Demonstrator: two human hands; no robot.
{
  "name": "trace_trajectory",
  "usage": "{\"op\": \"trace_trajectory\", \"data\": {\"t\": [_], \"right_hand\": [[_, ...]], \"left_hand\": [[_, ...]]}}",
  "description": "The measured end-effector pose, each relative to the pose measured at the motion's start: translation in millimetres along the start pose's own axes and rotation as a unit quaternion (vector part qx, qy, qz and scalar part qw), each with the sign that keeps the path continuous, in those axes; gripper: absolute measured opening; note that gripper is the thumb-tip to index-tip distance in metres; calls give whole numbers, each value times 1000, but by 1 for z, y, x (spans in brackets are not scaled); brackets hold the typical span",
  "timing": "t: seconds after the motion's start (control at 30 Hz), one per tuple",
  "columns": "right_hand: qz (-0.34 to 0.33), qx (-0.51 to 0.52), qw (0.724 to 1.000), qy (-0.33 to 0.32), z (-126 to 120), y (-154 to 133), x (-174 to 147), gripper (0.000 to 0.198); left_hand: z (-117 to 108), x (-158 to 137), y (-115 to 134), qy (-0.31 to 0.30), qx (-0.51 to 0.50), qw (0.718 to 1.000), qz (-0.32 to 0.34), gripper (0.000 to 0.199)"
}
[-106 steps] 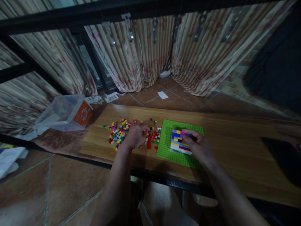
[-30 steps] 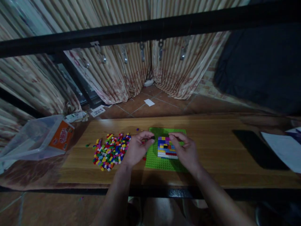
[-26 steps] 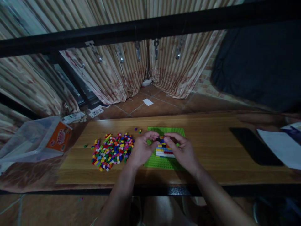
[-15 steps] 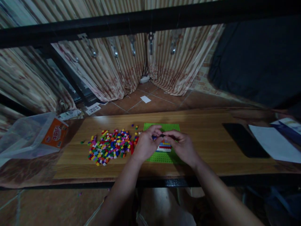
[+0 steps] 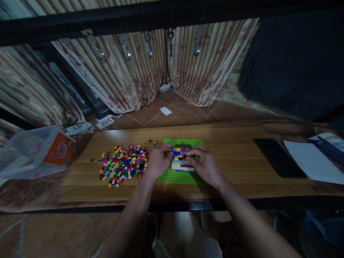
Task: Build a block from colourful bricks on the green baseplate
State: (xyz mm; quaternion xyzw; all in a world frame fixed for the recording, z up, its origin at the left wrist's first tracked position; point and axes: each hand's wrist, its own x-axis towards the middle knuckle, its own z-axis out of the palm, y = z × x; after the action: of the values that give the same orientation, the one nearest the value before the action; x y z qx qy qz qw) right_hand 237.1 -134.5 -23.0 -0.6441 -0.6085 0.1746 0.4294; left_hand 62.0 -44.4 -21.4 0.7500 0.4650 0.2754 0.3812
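Both hands on brick panel [image 5: 182,163], mid green baseplate [image 5: 188,176], near surface's front edge. Left hand [image 5: 158,163] grip curled at panel's left side; right hand [image 5: 205,166] fingertips pinch small dark brick [image 5: 185,156] on top. Loose brick pile [image 5: 122,169] left.

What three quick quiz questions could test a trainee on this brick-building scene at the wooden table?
1. True or false: the loose bricks lie to the right of the green baseplate.
2. Which thing lies nearest the paper sheet?
A. the plastic tub
B. the dark phone
C. the curtain
3. What do the left hand and right hand both reach to?

Key
1. False: the bricks lie to its left.
2. B.
3. The multicoloured brick panel on the baseplate; fingers from both hands meet at its top edge. Whether they pinch a brick is too dim to tell.
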Motion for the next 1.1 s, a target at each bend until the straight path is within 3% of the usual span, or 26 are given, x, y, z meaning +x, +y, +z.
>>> {"op": "trace_trajectory", "data": {"t": [0.23,0.43,0.87,1.1], "right_hand": [[-39,-143,987,56,13,-9,-8,14],[-21,-209,974,81,20,-15,-13,14],[13,-113,992,47,14,-12,-11,23],[74,-44,994,66,-3,-7,-10,27]], "left_hand": [[4,-2,3,-22,-20,999,-16,26],[5,-4,2,-34,-13,999,-13,26],[8,-9,4,-53,-6,998,-17,33],[13,-9,1,-73,-44,996,-26,34]]}}
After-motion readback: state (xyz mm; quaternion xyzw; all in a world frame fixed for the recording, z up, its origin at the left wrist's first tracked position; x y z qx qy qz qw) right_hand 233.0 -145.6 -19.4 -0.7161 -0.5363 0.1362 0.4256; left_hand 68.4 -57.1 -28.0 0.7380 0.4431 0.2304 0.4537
